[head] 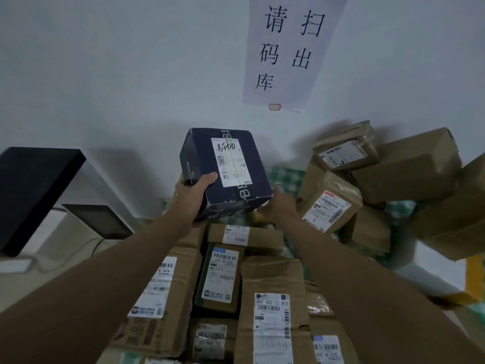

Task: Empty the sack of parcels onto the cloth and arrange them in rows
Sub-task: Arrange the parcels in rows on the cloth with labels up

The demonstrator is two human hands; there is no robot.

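The left hand (195,198) grips the near left corner of the dark blue box (225,172), thumb on top beside its white label. The right hand (278,206) supports the box at its near right corner, fingers curled under (mostly hidden). The box is lifted above the checkered cloth (284,177). Below it brown parcels (273,306) lie side by side; right of it, more parcels (404,166) are piled loosely.

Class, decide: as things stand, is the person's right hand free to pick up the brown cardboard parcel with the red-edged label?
Probably not yet: the right hand props the dark blue box, shared with the left hand. The brown cardboard parcel with the red-edged label lies uncovered beside it.
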